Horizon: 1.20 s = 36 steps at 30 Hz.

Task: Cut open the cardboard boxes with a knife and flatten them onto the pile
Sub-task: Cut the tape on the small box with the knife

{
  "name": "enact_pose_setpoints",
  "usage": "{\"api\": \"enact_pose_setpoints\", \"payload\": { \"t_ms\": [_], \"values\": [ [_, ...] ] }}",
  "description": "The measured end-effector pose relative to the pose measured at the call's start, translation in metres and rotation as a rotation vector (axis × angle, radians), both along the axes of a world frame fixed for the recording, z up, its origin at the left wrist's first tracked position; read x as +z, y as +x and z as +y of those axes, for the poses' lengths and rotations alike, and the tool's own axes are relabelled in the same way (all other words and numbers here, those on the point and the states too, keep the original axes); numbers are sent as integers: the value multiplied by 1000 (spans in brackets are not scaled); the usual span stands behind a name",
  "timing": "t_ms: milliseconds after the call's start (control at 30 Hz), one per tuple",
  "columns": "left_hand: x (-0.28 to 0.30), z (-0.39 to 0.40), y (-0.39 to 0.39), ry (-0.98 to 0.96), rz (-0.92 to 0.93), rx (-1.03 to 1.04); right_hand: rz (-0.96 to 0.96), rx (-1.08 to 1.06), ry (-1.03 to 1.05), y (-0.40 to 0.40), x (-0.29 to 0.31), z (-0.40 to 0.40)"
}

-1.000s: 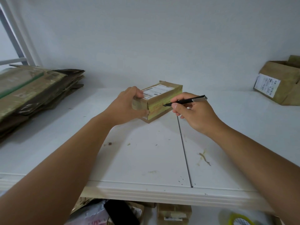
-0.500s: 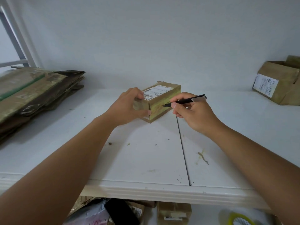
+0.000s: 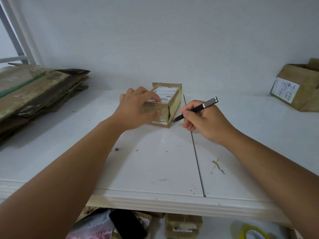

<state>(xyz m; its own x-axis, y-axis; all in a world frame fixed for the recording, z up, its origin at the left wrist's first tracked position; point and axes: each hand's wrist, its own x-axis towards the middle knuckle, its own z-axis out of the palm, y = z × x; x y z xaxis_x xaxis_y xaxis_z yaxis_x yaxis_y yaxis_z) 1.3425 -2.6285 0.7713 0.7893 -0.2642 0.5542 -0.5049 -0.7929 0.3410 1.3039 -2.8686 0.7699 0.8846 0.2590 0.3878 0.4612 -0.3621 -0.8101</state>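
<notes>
Swung the small box (image 3: 165, 104) round on the table (image 3: 155, 161) with the left hand (image 3: 138, 107), so its short taped end now faced the camera instead of the long side. Pulled the knife (image 3: 195, 109) off the box in the right hand (image 3: 205, 119), tip dropped low just beside the near right corner.

L hand (image 3: 138, 107) blurred, hides box (image 3: 170, 102) near face; label text unreadable.
</notes>
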Motion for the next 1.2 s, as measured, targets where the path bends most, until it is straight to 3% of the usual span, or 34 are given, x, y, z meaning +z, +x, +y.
{"api": "enact_pose_setpoints", "payload": {
  "t_ms": [767,900,1000,1200],
  "values": [
    [-3,-11,-2,50,-109,116,-64,45,-91,1,2,-7],
    [-4,-8,0,67,-64,144,-151,61,-251,0,2,-10],
    [-5,-6,2,105,-67,168,-112,65,-313,1,4,-13],
    [-4,-5,3,138,-82,194,-23,76,-218,5,3,-12]
  ]
}}
